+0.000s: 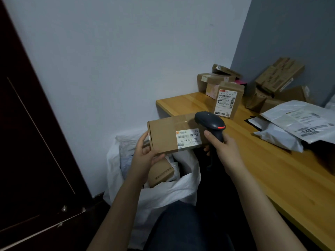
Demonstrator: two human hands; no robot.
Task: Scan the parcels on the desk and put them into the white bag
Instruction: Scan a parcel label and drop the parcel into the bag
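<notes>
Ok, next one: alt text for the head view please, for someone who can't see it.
A person's left hand holds a labelled cardboard parcel above an open white bag while the right hand grips a dark barcode scanner at the parcel's right end. More cardboard boxes and grey mailers lie on the wooden desk to the right.

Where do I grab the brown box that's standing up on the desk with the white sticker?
Pinch the standing box across its two narrow sides near the top, coming from the front. It stands upright on the desk with its label facing you, and other boxes crowd behind it, so the front looks like the open way in.
</notes>
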